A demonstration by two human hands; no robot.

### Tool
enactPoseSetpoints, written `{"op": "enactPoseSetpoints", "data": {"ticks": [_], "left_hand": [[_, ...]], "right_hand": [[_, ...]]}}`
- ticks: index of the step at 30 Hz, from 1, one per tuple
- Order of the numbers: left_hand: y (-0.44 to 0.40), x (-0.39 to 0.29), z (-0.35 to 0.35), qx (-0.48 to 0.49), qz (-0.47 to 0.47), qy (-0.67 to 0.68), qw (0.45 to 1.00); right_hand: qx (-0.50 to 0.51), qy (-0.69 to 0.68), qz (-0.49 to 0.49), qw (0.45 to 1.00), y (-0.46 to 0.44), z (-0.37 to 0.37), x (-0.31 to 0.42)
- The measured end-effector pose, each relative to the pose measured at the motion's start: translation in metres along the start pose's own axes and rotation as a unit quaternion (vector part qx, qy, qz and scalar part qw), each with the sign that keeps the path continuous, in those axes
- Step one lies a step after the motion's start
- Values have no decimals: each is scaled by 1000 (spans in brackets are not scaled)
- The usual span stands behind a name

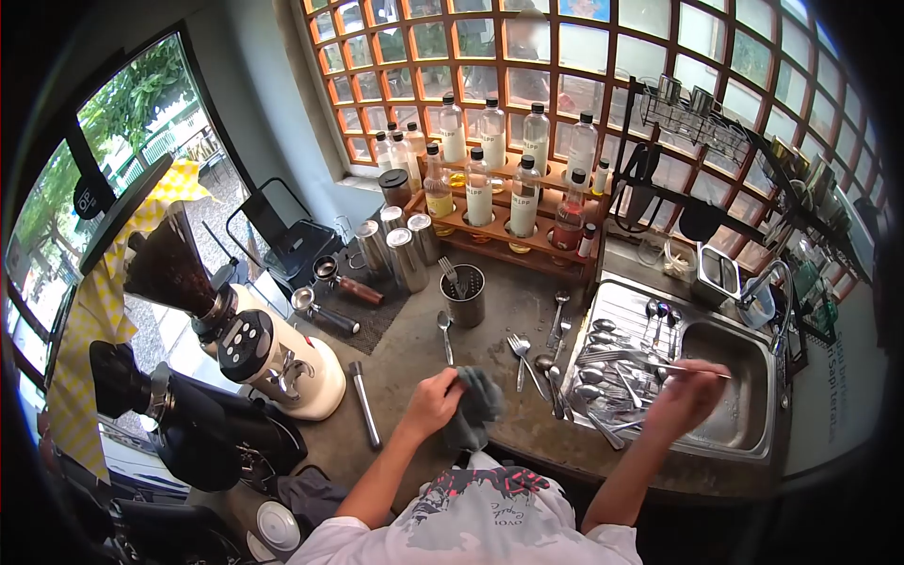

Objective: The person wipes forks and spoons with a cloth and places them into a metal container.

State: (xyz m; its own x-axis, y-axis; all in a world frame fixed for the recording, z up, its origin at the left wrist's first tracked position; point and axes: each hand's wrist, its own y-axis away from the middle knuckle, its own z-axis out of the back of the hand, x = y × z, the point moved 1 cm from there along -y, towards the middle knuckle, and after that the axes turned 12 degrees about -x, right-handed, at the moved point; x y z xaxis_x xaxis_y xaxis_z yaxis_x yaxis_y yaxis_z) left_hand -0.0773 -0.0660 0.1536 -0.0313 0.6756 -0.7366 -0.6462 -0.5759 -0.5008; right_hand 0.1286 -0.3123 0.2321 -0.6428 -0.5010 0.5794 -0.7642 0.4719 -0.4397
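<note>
We record the right hand (689,400) closed around the handle end of a long, silver-coloured metal fork (623,357), held above the spoons (603,325) on the ridged steel drainboard (626,294). The fork's long axis runs roughly crosswise to our view, tines leftward and handle rightward, so the tined end is the part nearer the left hand (433,400). That hand is closed on a bunched, grey-green fabric cloth (478,405), over the near edge of the grey counter (513,315). Relative to the cloth, the fork lies to the right and slightly farther forward, well apart from it; loose cutlery (527,356) on the counter sits between the two. A perforated, cylindrical metal holder (465,311) stands upright beyond the cloth, nearer the left hand than the right, with forks tilted in it. A silver-coloured spoon (443,322) lies before the left hand, bowl away from us; whether its handle end touches the fingers, we cannot tell. We judge the fork-to-cloth offset to be mainly sideways.
</note>
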Motion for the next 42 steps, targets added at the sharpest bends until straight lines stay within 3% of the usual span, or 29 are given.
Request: {"op": "enactPoseSetpoints", "data": {"ticks": [2,5,7,9,11,13,17,21,30,34,37,42], "left_hand": [[0,2,2,-8,35,21,999],[0,-9,2,-52,21,185,981],[1,-13,-6,-67,29,248,966],[2,-17,-16,-94,43,368,924],[0,-23,-26,-59,36,371,926],[-2,-28,-34,13,23,376,926],[6,-26,-48,67,70,335,937],[7,-27,-47,109,44,269,956],[6,-36,-65,83,7,265,961],[2,-41,-67,100,15,254,962],[-2,-44,-65,106,-11,152,983],[-11,-56,-54,108,-90,49,989]], "right_hand": [[-14,-10,11,1000,-15,5,4],[-32,-33,28,999,-17,5,4],[101,91,-14,991,8,-4,-5],[233,102,-22,967,40,-10,-20],[390,132,-56,910,65,-24,-13],[475,76,-17,877,84,-38,-10],[515,127,-24,847,97,-46,-4],[473,110,-23,874,97,-42,-8],[445,114,-24,888,102,-38,-14],[385,126,-53,913,102,-28,-25],[311,140,-209,916,101,-20,-27],[274,112,-255,921,97,-17,-25]]}}
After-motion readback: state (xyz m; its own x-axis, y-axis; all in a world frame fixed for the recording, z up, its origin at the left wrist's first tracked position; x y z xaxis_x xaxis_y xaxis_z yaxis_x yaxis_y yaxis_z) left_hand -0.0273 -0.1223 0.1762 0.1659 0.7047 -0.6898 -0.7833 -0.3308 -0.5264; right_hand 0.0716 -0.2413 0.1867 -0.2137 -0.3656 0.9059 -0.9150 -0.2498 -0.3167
